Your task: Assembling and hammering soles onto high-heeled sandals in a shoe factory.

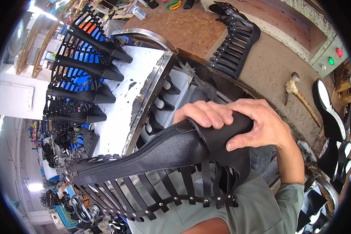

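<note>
A black leather sandal boot with a long zip and rows of riveted straps lies across the front of me, its heel and foot end toward the right. My left hand curls its fingers over the top of that end; its arm is hidden behind the boot. My right hand clasps the same end from the right, thumb pressed on the smooth leather. Both hands are closed on the boot and touch each other. The straps hang below, with metal rivets along their lower band.
Several similar black boots stand on a white-topped cart at the left. On the bench lie another strappy boot and a hammer. A panel carries red and green buttons. Black-and-white soles are at the right.
</note>
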